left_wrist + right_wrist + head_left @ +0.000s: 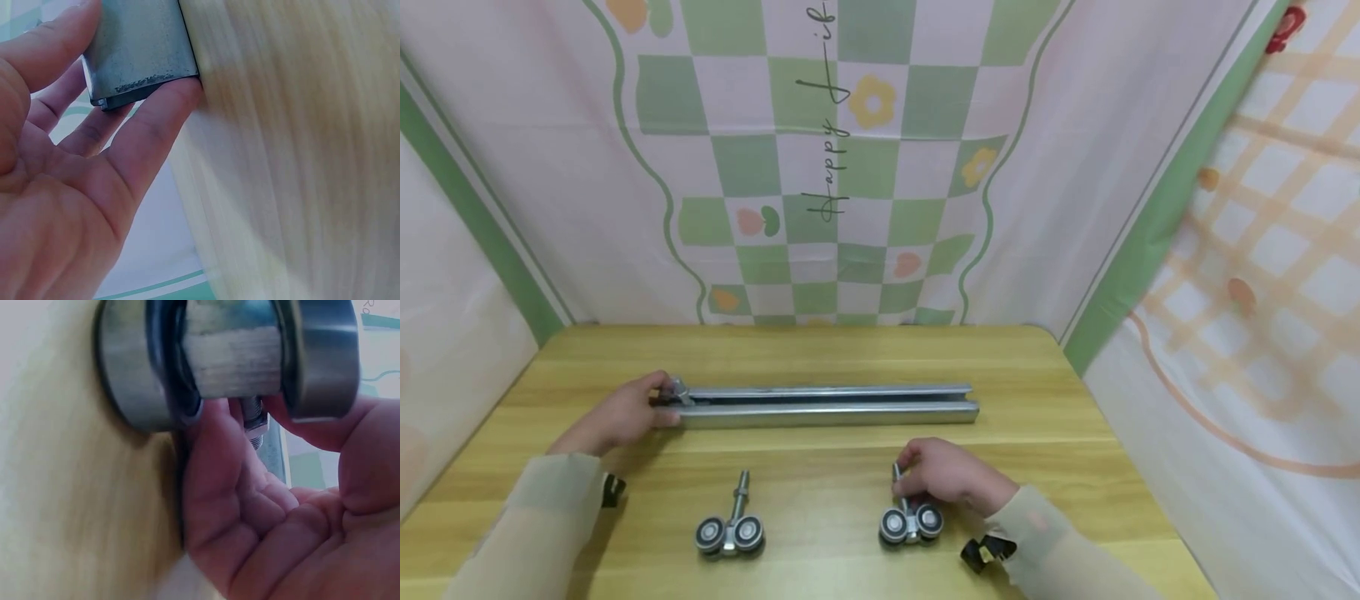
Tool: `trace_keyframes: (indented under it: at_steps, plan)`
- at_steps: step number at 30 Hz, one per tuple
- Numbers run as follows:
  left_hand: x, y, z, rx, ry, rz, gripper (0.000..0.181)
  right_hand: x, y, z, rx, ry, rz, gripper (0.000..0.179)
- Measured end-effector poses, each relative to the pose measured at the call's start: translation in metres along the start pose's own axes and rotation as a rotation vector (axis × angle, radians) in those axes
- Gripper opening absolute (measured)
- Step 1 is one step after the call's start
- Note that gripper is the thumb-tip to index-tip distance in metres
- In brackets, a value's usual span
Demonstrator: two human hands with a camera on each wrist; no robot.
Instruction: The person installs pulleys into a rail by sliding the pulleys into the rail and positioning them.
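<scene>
A silver metal channel rail lies lengthwise across the wooden table, its long slot facing up. At the rail's left end, my left hand grips it between thumb and fingers; the left wrist view shows the fingertips against the rail's end. A metal bolt sticks up from the slot beside those fingers. My right hand pinches the threaded stem of a roller with wheels, in front of the rail. In the right wrist view two wheels and a nut on the stem show.
A second roller of the same kind rests on the table at front left, its threaded stem pointing away. Behind the table hangs a green-and-white checkered cloth, with more patterned cloth at the right side.
</scene>
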State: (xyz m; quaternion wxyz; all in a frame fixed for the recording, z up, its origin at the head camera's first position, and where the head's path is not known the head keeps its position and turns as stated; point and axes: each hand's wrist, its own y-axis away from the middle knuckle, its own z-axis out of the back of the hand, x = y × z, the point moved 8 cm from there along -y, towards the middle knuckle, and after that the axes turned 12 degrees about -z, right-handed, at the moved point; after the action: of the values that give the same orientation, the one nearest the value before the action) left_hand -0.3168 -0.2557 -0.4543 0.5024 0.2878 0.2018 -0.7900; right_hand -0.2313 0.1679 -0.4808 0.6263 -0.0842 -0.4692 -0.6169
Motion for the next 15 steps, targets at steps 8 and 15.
trace_keyframes:
  at_steps: [8,15]
  plan:
    - [-0.0022,0.0003,0.0,0.005,0.011,0.015,0.033,-0.0019,0.0028,0.0005,0.002,-0.046,-0.008,0.028]
    - [0.0001,-0.0001,-0.0005,-0.001,0.004,0.012,0.032,-0.004,0.0069,0.0024,-0.004,-0.132,-0.003,0.028]
